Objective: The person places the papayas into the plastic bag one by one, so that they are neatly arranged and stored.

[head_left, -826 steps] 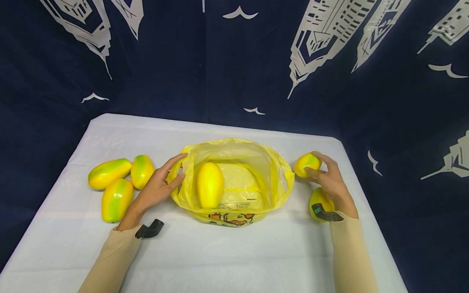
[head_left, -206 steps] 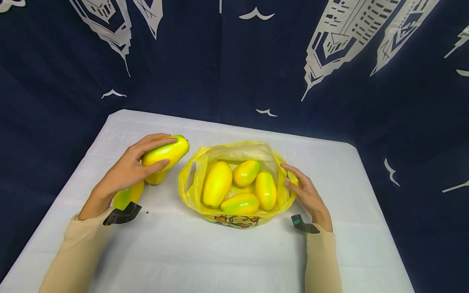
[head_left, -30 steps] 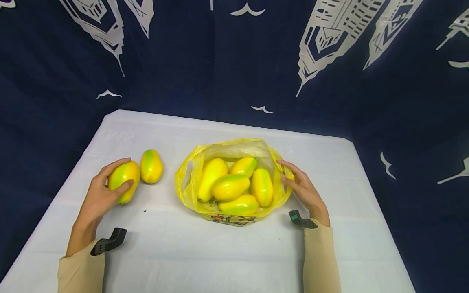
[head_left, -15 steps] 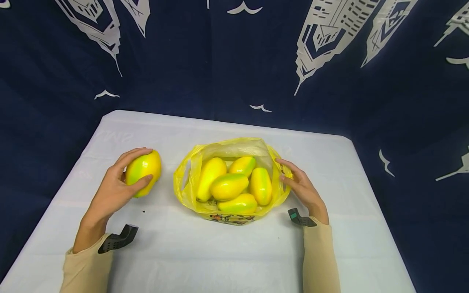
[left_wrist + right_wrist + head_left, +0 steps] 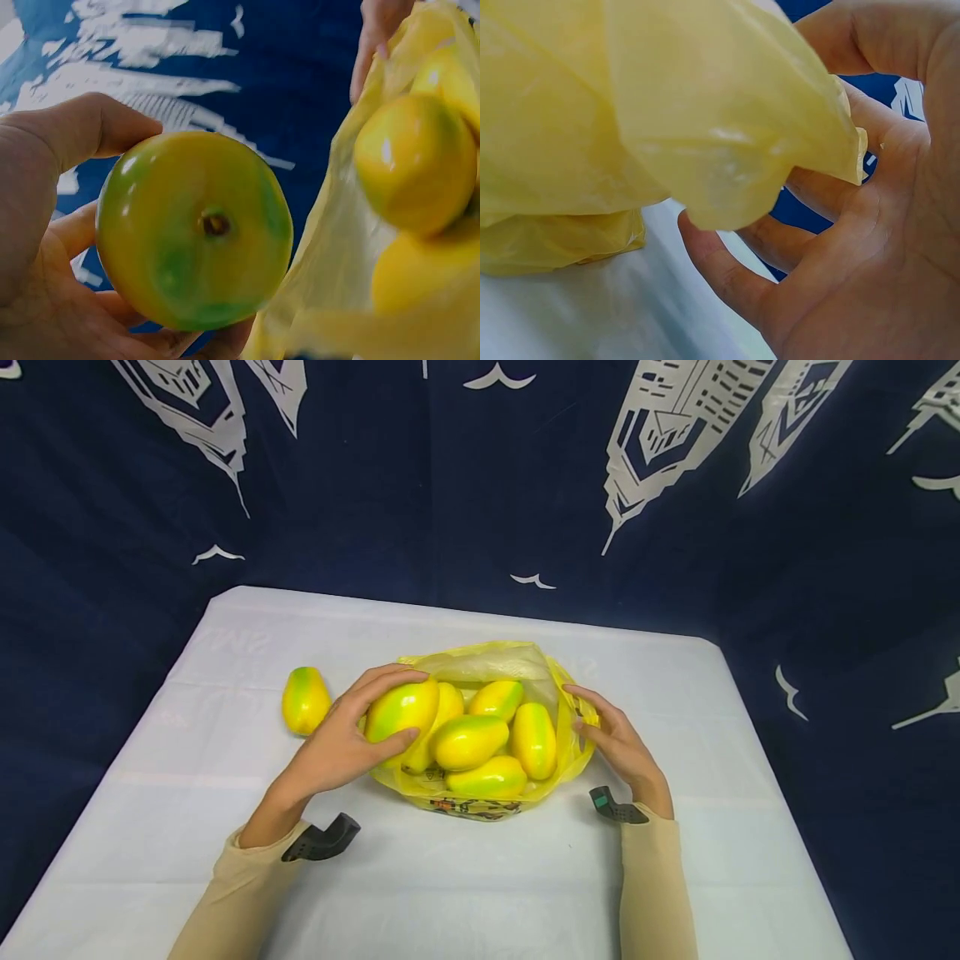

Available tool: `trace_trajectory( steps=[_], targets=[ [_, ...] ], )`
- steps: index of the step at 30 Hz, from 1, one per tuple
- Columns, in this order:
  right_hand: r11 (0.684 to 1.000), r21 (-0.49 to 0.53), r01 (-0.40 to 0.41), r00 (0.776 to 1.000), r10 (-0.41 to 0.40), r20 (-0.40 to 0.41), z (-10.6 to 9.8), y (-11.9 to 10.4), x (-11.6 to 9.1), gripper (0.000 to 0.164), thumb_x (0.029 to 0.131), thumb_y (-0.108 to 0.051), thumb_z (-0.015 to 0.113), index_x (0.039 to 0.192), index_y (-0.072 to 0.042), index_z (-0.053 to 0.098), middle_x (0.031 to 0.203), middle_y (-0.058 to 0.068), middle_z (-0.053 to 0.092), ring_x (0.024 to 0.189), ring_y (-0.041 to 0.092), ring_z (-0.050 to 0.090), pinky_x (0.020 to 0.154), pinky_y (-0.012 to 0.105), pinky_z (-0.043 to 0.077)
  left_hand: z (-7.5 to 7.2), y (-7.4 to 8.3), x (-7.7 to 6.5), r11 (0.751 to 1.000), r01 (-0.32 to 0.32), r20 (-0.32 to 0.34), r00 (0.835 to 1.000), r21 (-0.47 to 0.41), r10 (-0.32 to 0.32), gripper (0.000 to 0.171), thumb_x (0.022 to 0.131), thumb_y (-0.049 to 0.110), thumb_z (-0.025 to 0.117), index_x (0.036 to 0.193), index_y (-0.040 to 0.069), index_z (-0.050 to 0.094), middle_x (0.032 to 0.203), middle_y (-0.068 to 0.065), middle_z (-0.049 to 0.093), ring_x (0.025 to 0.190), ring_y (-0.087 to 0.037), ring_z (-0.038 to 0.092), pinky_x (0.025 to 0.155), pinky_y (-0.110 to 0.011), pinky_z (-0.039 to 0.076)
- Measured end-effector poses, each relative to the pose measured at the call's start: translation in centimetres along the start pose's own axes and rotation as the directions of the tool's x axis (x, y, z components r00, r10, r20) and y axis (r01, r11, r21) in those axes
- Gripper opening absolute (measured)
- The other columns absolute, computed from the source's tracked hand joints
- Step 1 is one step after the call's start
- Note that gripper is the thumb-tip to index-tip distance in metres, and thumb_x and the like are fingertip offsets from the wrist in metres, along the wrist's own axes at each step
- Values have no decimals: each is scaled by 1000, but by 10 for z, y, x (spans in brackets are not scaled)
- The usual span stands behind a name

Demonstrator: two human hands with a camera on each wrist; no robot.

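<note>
My left hand [image 5: 337, 752] grips a glossy yellow-green mango [image 5: 402, 708] over the left rim of a yellow plastic bag [image 5: 491, 660]. The left wrist view shows the held mango's [image 5: 191, 255] stem end facing the camera, thumb above and fingers beneath. Several more mangoes lie inside the open bag, one mango [image 5: 471, 742] on top of the others. At the bag's right side my right hand [image 5: 628, 758] holds the rim by the handle; in the right wrist view the thin plastic [image 5: 727, 142] runs between its thumb and fingers.
One mango [image 5: 305, 702] lies on the white-covered table [image 5: 450, 893], left of the bag and just behind my left hand. A dark blue curtain [image 5: 360, 510] with white building prints hangs behind the table.
My left hand has carried the mango from the table's left side rightward to the bag, uncovering the mango left behind. The right hand stays at the rim. Earlier, fewer mangoes were in the bag.
</note>
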State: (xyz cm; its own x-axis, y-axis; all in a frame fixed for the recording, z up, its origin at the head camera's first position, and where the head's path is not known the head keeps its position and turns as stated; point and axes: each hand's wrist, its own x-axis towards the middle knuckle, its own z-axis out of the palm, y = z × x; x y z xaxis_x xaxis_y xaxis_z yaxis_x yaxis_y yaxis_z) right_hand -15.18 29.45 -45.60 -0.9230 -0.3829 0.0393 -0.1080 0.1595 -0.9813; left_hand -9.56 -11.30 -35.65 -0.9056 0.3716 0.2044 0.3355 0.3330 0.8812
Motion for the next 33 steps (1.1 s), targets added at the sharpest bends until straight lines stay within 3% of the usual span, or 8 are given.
trace_trajectory(
  steps=[5, 11, 14, 18, 20, 23, 29, 33],
  targets=[
    [1000, -5, -1, 1000, 1, -5, 0, 2, -1, 53, 99, -2, 56, 150, -6, 43, 164, 7, 26, 154, 26, 10, 122, 61, 6, 23, 2, 23, 999, -49, 60, 997, -2, 49, 57, 89, 20, 76, 140, 31, 55, 149, 8, 46, 139, -18, 40, 109, -50, 42],
    [1000, -6, 0, 1000, 0, 18, 1, 0, 1, 53, 100, -4, 56, 151, -7, 43, 165, 6, 25, 154, 25, 12, 123, 59, 11, 47, 2, 42, 998, -56, 88, 995, 11, 55, 57, 89, 24, 76, 141, 33, 54, 147, 8, 46, 135, -16, 43, 108, -49, 42],
    [1000, -21, 4, 1000, -4, 18, 0, 0, 2, 52, 100, -6, 56, 151, -8, 43, 164, 5, 26, 153, 23, 14, 123, 47, 18, 58, 5, 51, 998, -57, 107, 993, 24, 54, 58, 89, 27, 76, 142, 35, 54, 146, 6, 45, 133, -17, 44, 107, -48, 43],
    [1000, -25, 7, 1000, -7, 14, -1, -1, 2, 52, 100, -6, 56, 151, -8, 43, 164, 6, 26, 152, 23, 16, 117, 26, 26, 73, 7, 64, 997, -52, 142, 989, 55, 43, 58, 89, 27, 75, 143, 31, 54, 144, 2, 45, 129, -18, 46, 107, -47, 43],
    [1000, -29, 7, 1000, -7, 13, -1, -1, 1, 52, 100, -6, 56, 151, -7, 43, 164, 6, 27, 152, 22, 17, 115, 21, 28, 80, 7, 70, 996, -44, 161, 986, 73, 32, 59, 90, 26, 75, 144, 29, 53, 144, 0, 45, 128, -19, 47, 107, -47, 44],
    [999, -37, 3, 1000, -3, 12, -1, -1, 1, 52, 101, -7, 56, 151, -8, 43, 164, 6, 27, 152, 22, 18, 118, 28, 27, 90, 8, 78, 996, -34, 188, 982, 87, 17, 60, 90, 27, 74, 146, 28, 51, 146, -2, 44, 129, -21, 47, 108, -48, 43],
    [999, -29, 16, 1000, -16, 13, 0, -1, 1, 51, 100, -5, 55, 150, -6, 42, 164, 8, 27, 152, 24, 16, 121, 60, 12, 107, 9, 89, 995, -32, 200, 980, 97, 12, 62, 91, 28, 73, 147, 25, 48, 149, -3, 42, 134, -21, 44, 110, -50, 41],
    [1000, -15, 12, 1000, -12, 10, 1, -1, 1, 52, 100, -5, 56, 150, -6, 43, 164, 8, 26, 153, 25, 15, 121, 62, 11, 114, 5, 94, 993, -17, 197, 980, 120, -7, 61, 92, 29, 73, 147, 24, 49, 149, -4, 44, 134, -22, 45, 110, -50, 41]
  ],
)
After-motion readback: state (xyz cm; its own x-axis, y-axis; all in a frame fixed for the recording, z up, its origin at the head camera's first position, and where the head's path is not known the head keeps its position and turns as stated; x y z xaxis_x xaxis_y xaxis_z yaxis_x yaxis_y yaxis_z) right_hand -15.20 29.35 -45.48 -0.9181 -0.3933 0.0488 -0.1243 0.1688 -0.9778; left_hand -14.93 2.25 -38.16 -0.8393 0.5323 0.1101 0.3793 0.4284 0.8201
